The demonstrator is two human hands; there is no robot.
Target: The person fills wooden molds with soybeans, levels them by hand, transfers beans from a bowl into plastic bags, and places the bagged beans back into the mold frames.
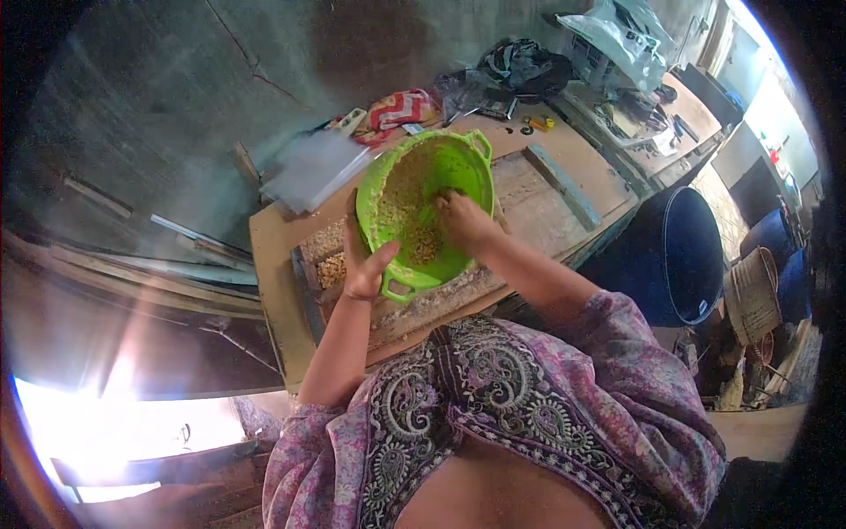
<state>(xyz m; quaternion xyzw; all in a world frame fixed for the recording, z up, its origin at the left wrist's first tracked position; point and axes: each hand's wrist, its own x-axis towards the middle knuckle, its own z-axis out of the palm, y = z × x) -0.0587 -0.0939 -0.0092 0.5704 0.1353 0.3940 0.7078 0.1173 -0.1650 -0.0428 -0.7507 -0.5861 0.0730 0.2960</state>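
A lime-green plastic basin (456,162) with loop handles is tilted above the worktable. My left hand (367,268) grips its near left side, the thumb over the rim. Inside, a crumbly tan mixture (424,244) lies at the bottom and clings to the left wall. My right hand (468,221) reaches into the basin with fingers curled at the mixture; whether they hold any of it is hidden. Beneath the basin lies a shallow wooden frame (572,188), with chunky tan crumbs (332,270) in its left end.
The worktable (274,264) bears plastic sheets (317,168), a red patterned cloth (400,109) and a black plastic bag (525,63) along the wall. To the right stand a large blue drum (691,258) and a woven basket (752,297). Wood strips (152,278) lie at left.
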